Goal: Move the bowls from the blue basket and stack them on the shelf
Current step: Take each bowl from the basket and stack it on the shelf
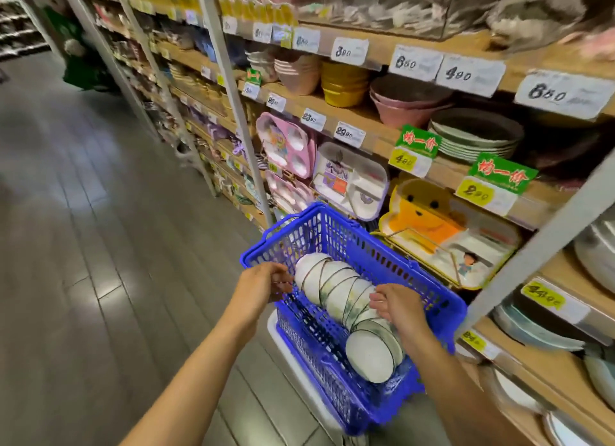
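Item one: bowls, white with dark rims, nested on their sides in one row running lower centre of frame, inside the blue basket. My right hand sits over the near-middle of the row, fingers bent down onto the bowl rims; I cannot tell whether they pinch one. My left hand is at the basket's left rim, beside the row's far end, fingers curled over the rim. The basket rests on a white stand. At right, the shelf carries pink bowls, yellow bowls and price tags. Grey plank floor fills the left.
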